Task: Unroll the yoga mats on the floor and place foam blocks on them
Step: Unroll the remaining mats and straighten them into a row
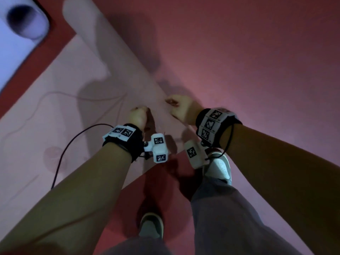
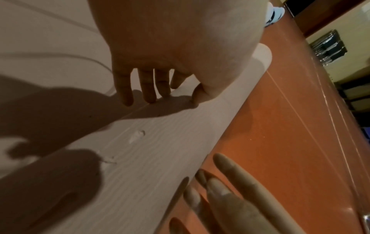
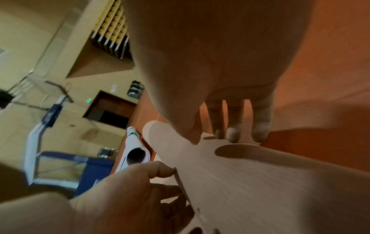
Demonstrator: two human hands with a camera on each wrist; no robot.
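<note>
Head view: both hands are down on the pale pink mat (image 1: 60,92), half unrolled on the red floor (image 1: 248,52). Left hand (image 1: 137,116) and right hand (image 1: 181,109) press its roll with fingers fairly straight, narrowly spread. A white mat (image 1: 16,43) lies far left; a cable (image 1: 73,142) crosses near the left wrist.

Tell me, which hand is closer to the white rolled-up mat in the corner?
Left. The left hand is on the pink mat, on the side toward the white rolled mat. The right hand is at the pink mat's far edge, farther from it.
</note>
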